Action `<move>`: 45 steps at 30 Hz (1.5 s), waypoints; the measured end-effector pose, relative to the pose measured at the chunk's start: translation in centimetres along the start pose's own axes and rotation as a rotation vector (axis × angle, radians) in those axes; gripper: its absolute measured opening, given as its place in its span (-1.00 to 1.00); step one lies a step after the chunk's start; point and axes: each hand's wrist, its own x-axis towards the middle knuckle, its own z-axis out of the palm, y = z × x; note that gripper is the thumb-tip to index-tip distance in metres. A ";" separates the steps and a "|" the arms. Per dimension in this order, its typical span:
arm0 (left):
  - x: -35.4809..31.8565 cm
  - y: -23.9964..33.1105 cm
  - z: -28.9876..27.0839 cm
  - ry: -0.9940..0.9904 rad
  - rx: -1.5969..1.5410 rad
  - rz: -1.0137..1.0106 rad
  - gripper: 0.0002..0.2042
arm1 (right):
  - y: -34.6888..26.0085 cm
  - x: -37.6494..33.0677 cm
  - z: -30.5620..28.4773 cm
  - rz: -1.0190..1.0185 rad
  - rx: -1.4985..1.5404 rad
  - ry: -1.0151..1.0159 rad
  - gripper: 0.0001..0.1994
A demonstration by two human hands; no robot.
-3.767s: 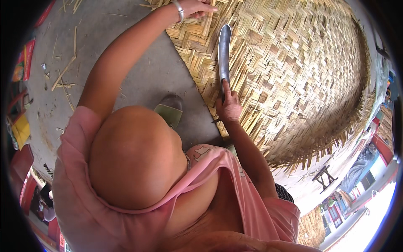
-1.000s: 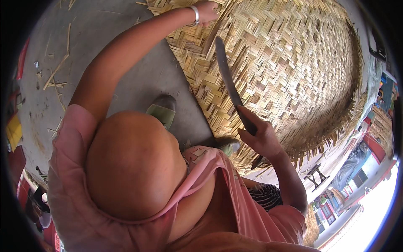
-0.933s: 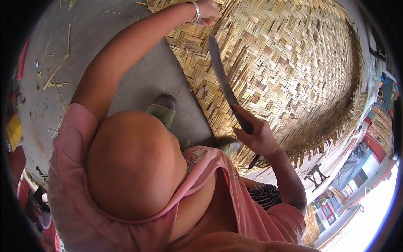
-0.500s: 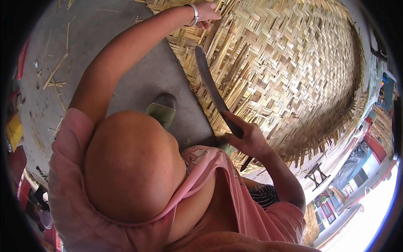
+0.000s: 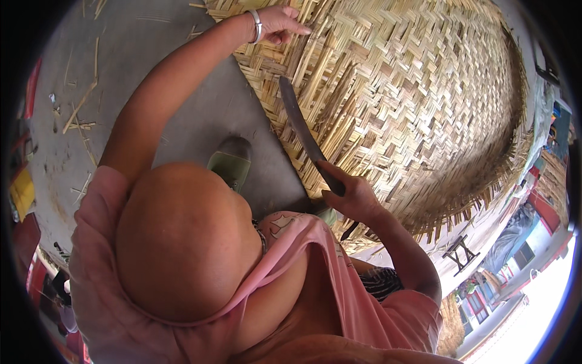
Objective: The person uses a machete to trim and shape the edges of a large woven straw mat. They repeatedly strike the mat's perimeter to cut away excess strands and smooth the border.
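Observation:
A large mat [image 5: 418, 97] of woven pale strips lies in front of me, its left part crossed by loose long strips [image 5: 333, 115]. My right hand [image 5: 357, 197] is closed around a long, dark, curved knife-like tool [image 5: 303, 130]. Its narrow body reaches up and left over the mat's left edge, and a dark end shows below my hand. Near the mat's upper left part is my left hand [image 5: 280, 25], a silver bangle on its wrist. One finger is stretched out toward the strips, the others are partly bent, and I see nothing held.
Grey floor [image 5: 200, 103] runs along the mat's left side, with scattered straw-like scraps [image 5: 85, 103] on it. My green and dark shoe [image 5: 233, 161] is beside the mat's edge. Rough strip ends fringe the mat's right border. A small dark stand [image 5: 461, 253] is at the right.
My left hand has moved a little left, away from the strips, and its fingers have spread. The curved tool and my right hand have shifted slightly down and left.

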 end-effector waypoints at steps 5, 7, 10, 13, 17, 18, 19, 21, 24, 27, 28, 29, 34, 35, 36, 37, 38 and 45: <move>-0.6 -0.4 0.3 0.031 0.024 -0.008 -0.64 | -0.6 0.1 -1.1 -0.047 -0.002 0.042 -0.34; -0.7 -0.4 0.2 -0.026 0.032 -0.030 -0.66 | -0.6 0.3 -1.3 -0.077 0.032 0.064 -0.34; -1.6 -0.8 0.8 0.157 0.130 0.009 -0.75 | -0.7 0.7 -1.8 -0.085 0.097 0.078 -0.35; -1.7 -1.7 0.4 0.288 0.208 -0.023 -0.80 | -1.9 2.3 -3.0 -0.088 0.098 0.112 -0.35; -1.5 -2.1 0.6 0.326 0.210 -0.018 -0.79 | -3.2 7.2 -3.4 -0.113 0.102 0.247 -0.38; -1.7 -2.2 0.3 0.299 0.146 -0.004 -0.79 | -3.1 8.8 -3.3 -0.147 0.146 0.282 -0.38; -1.7 -2.2 0.2 0.270 0.084 0.010 -0.78 | -2.7 10.5 -2.9 -0.181 0.192 0.319 -0.38; -2.0 -0.9 0.8 0.212 0.032 -0.008 -0.78 | -2.6 12.7 -3.1 -0.193 0.210 0.373 -0.38; -1.3 -2.0 0.5 0.178 -0.195 0.032 -0.78 | -4.3 13.8 -3.6 -0.129 0.115 0.369 -0.38; -1.0 -2.2 1.1 0.265 -0.302 0.025 -0.77 | -5.5 14.0 -3.8 -0.043 0.014 0.364 -0.39; -0.9 -2.3 1.3 0.278 -0.340 0.025 -0.75 | -5.5 14.4 -3.7 -0.043 -0.015 0.386 -0.39; -0.7 -2.2 1.5 0.311 -0.365 0.013 -0.72 | -5.5 15.0 -3.6 -0.043 -0.044 0.407 -0.40; -0.7 -1.9 1.9 0.406 -0.451 -0.017 -0.69 | -7.1 17.8 -3.3 -0.008 -0.152 0.499 -0.39; -0.9 -1.8 2.0 0.397 -0.460 -0.021 -0.72 | -6.8 18.1 -3.2 0.000 -0.157 0.507 -0.39; -1.1 -1.6 2.0 0.388 -0.470 -0.025 -0.75 | -6.6 18.3 -3.1 0.008 -0.162 0.516 -0.38; -1.5 -1.5 2.0 0.383 -0.480 -0.030 -0.78 | -6.6 18.4 -3.1 0.014 -0.167 0.520 -0.38; -1.8 -1.3 2.1 0.390 -0.488 -0.061 -0.80 | -6.7 18.4 -3.1 0.022 -0.166 0.513 -0.38; -0.4 -0.8 2.3 0.484 -0.385 -0.152 -0.78 | -6.5 18.5 -2.8 0.005 -0.191 0.544 -0.39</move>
